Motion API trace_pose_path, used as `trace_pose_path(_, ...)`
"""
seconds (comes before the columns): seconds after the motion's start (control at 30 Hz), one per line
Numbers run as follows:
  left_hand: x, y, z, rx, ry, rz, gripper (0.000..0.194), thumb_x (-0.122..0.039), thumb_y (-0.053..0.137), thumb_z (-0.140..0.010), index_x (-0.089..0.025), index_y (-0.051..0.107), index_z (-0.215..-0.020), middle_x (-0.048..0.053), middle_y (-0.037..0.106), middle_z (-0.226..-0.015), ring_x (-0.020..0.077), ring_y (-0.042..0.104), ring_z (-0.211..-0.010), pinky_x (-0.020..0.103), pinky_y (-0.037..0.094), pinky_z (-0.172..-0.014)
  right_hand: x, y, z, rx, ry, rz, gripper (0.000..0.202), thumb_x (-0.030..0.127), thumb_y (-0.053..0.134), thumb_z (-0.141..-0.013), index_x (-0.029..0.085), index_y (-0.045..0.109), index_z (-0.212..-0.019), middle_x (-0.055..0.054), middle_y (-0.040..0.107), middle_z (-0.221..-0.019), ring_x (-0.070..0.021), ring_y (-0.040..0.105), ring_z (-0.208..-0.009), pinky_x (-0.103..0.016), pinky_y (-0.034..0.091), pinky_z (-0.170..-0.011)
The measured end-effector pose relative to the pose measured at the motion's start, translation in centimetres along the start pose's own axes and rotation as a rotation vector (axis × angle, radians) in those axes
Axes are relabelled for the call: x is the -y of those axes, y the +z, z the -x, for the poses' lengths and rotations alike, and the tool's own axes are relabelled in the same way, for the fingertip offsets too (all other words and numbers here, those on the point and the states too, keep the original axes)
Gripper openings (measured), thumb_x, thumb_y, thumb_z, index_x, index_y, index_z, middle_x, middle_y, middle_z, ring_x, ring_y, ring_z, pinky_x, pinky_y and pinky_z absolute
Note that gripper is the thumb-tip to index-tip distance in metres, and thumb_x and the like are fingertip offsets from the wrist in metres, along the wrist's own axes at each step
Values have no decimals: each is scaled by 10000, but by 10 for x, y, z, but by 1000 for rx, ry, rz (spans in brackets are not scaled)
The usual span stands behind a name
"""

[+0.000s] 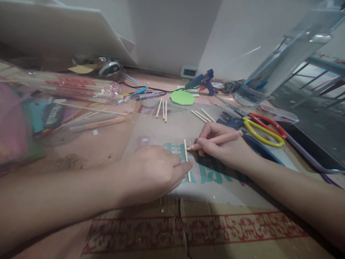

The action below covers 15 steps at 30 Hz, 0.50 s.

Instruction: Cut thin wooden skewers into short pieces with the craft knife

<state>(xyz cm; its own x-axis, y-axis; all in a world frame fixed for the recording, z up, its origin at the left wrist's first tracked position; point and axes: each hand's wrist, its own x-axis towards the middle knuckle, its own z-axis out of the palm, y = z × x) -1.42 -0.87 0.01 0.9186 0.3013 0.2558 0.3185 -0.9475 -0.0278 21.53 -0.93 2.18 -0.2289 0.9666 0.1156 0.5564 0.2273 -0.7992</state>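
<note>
A short wooden stick [186, 155] lies upright in view on a whitish sheet [151, 131] with teal lettering. My left hand [155, 169] pins its lower half, fingers curled and fingertips on it. My right hand [223, 147] is closed round a pinkish pencil [226, 137], whose tip touches the stick's upper part or sits right beside it. Beyond my hands lie several cut sticks, one group [163, 109] in the middle and another group [202, 116] closer to my right hand. A green paper polygon [182, 97] rests behind them.
A blue glue gun [206, 82] stands at the back, near a small digital display [189, 71]. To the right are red-and-yellow-handled scissors [264, 129], dark-blue-handled pliers [258, 147], a phone [312, 144] and a tall water bottle [280, 57]. Bagged sticks [64, 86] lie left.
</note>
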Motion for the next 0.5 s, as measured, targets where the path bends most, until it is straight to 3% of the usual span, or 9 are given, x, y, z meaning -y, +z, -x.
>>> trace_pose_path(0.3, 0, -1, -1, 11, 0, -22, 249, -223, 449, -1035, -196, 682, -1118, 39, 692, -715, 188, 637, -641, 312, 462, -661, -1, 2, -4, -74, 35, 9, 207, 297, 647, -914, 211, 550, -754, -9, 706, -641, -90, 522, -409, -226, 372, -403)
trace_pose_path(0.5, 0, -2, -1, 15, 3, -11, 261, -219, 435, -1042, -203, 675, -1142, 35, 689, -721, 182, 618, -619, 303, 440, -636, 0, 0, -2, -18, -1, -3, 221, 266, 641, -896, 217, 540, -705, -18, 702, -615, -142, 645, -544, -231, 439, -467)
